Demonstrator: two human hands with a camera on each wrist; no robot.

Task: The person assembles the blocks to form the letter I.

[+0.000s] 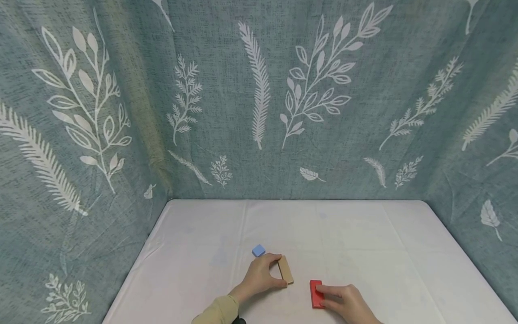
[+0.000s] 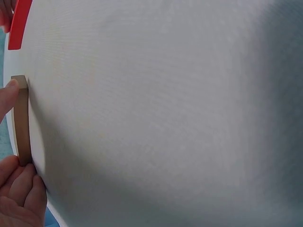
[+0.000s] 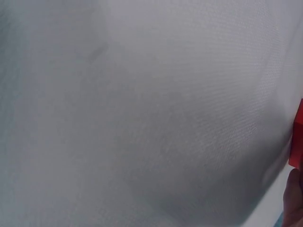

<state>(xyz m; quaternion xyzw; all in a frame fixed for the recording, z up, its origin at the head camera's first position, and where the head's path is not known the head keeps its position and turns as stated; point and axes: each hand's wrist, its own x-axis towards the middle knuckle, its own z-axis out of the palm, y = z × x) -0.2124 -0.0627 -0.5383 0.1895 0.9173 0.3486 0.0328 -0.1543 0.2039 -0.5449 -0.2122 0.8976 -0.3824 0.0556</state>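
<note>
My left hand (image 1: 259, 275) holds a tan wooden block (image 1: 285, 270) lengthwise, thumb at its near end and fingertips at its far end. The left wrist view shows the same grip on the wooden block (image 2: 22, 123), which lies close over the white cloth. To the right, my right hand (image 1: 349, 300) grips a red rectangular block (image 1: 313, 294), its fingertips over the right side. Only an edge of the red block (image 3: 296, 142) and part of the hand appear in the right wrist view. A small blue block (image 1: 258, 250) lies just beyond my left hand.
A white cloth covers the table (image 1: 364, 243). Behind it and along both sides hangs a teal curtain (image 1: 226, 90) printed with white leaves. The table's far edge meets the curtain.
</note>
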